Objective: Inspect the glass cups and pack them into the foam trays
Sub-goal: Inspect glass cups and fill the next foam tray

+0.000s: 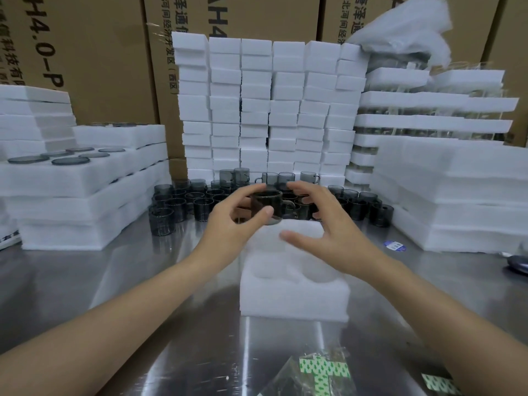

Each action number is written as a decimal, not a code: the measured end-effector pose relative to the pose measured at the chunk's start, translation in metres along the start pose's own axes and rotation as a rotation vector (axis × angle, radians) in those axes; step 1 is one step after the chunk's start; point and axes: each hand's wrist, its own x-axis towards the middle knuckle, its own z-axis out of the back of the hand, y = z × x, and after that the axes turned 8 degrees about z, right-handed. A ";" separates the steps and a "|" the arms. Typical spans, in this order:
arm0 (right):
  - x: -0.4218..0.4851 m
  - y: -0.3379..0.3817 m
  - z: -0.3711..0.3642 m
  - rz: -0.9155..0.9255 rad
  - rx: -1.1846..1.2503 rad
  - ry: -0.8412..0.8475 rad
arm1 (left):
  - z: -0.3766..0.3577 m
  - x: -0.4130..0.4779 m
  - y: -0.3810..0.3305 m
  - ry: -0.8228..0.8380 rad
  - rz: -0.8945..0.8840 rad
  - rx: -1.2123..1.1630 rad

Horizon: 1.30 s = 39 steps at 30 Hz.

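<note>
My left hand (234,218) holds a smoky grey glass cup (268,205) with a handle, thumb on its near side and fingers round the back, just above the far end of a white foam tray (294,287). The tray lies on the steel table in front of me and its round pockets look bare. My right hand (320,224) hovers beside the cup with fingers spread and slightly bent, holding nothing. Several more grey glass cups (183,204) stand in a cluster on the table behind the hands.
Stacks of white foam blocks (257,110) rise behind the cups. Foam trays (80,178) holding round grey lids are piled at left, and more foam trays (457,195) at right. Cardboard boxes line the back. Plastic bags with green-printed cards (323,370) lie at the near edge.
</note>
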 end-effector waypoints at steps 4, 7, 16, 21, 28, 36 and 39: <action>-0.001 -0.011 0.010 -0.235 -0.094 0.254 | 0.010 0.009 0.009 -0.097 0.056 0.009; -0.003 -0.013 0.009 -0.309 -0.120 0.359 | 0.011 0.012 0.016 -0.078 0.085 0.038; -0.001 -0.011 0.001 -0.283 -0.142 0.341 | 0.008 0.008 0.025 0.153 0.104 0.285; -0.002 -0.010 0.003 -0.227 -0.114 0.312 | 0.018 0.010 0.023 0.147 0.055 0.475; -0.003 -0.013 0.004 -0.181 -0.100 0.320 | 0.027 0.012 0.017 0.201 0.024 0.589; -0.002 -0.016 0.003 -0.196 -0.130 0.365 | 0.029 0.010 0.012 0.323 0.052 0.676; -0.003 -0.016 0.002 -0.195 -0.119 0.358 | 0.030 0.011 0.010 0.322 0.052 0.638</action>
